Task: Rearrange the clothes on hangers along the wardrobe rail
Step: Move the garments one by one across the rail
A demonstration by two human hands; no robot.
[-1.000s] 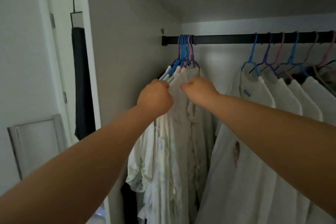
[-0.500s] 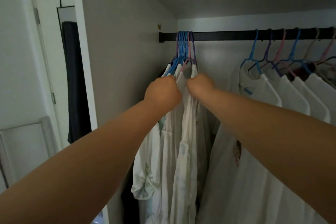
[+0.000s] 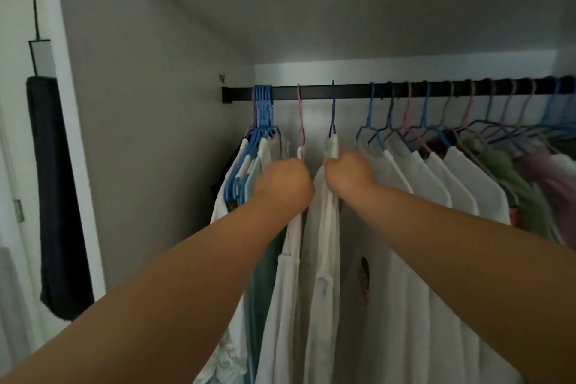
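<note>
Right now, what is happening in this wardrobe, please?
A person is sorting clothes on hangers along the black rail. The left hand grips a white garment on the pink hanger, and the right hand grips a white garment on the purple hanger. These two hang apart from each other, between a tight bunch of blue hangers at the rail's left end and a spread row of shirts to the right.
</note>
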